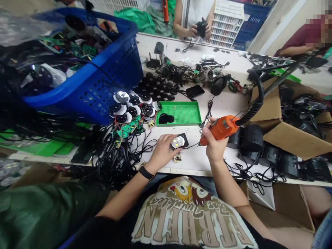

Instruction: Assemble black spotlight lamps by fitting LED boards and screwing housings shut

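My left hand [166,148] is closed around a small black lamp unit whose LED plate [178,142] faces up, white with several yellow and pale spots. A small board [177,158] hangs or lies just below it by the table edge. In my right hand [214,147] is an orange electric screwdriver [220,130], its tip pointing left and down, a little to the right of the lamp unit. A thick black cable runs from the screwdriver's rear up to the right. Beyond both hands lies a shallow green tray [185,122] with black discs [166,118] in its left end.
At the left, a blue basket [103,79] overflows with boards and cables. LED assemblies [132,110] and tangled black cords [116,155] lie beside it. Black housings [251,138] and an open cardboard box [295,136] stand at right. Across the table, a person [194,20] holds a black part.
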Available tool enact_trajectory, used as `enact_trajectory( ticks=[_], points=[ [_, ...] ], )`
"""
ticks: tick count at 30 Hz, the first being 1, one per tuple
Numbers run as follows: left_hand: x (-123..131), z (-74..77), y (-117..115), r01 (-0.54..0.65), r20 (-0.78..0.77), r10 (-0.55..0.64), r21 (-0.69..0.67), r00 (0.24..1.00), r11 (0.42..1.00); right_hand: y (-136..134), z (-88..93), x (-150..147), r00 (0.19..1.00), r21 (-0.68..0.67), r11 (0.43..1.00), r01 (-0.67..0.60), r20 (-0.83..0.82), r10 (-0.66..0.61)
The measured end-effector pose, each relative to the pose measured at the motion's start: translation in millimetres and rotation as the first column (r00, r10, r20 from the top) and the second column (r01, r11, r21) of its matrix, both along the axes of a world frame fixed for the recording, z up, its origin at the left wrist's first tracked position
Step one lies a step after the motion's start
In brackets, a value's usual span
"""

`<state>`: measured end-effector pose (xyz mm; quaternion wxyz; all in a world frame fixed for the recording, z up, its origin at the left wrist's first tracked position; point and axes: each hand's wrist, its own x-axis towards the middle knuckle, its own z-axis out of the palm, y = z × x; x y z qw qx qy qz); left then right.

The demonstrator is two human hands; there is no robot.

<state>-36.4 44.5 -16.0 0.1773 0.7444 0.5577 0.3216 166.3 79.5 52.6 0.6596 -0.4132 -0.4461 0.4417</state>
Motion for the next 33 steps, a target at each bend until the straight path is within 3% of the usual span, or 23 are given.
enact_trajectory(
  ticks=[4, 9, 15, 19, 22, 28, 33],
  points=[
    [10, -8.6, -1, -0.024, -0.044, 0.024, 0.018, 0.999, 1.000, -2, -0.8, -10, 0.999, 0.009, 0.999, -0.041, 0.019, 0.040],
    [14, -6.6, 8, -0.033, -0.032, 0.034, 0.017, 0.999, 0.999, -4, -2.6, -13, 0.999, -0.002, 0.999, -0.037, 0.033, 0.037],
    [18, -5.6, 9, -0.060, 0.244, 0.069, -0.043, 0.967, 0.997, -7, -3.2, -9, 0.999, 0.036, 0.999, -0.021, 0.037, 0.020],
    [15, -6.1, 13, -0.028, 0.500, 0.084, -0.118, 0.862, 0.993, -8, 0.4, -6, 0.998, 0.049, 0.999, -0.017, 0.058, 0.014],
    [8, -6.4, 16, 0.014, 0.607, 0.060, -0.117, 0.793, 0.993, -7, 3.2, -4, 0.999, 0.045, 0.999, -0.016, 0.045, 0.014],
    [2, -14.9, 11, 0.086, 0.656, -0.005, -0.092, 0.755, 0.992, -2, 3.4, -8, 1.000, 0.044, 0.999, -0.018, -0.020, 0.018],
    [11, -26.0, 4, 0.058, 0.598, -0.002, -0.075, 0.802, 0.995, 3, -1.9, -11, 1.000, 0.029, 0.999, -0.014, 0.005, 0.014]
  ],
)
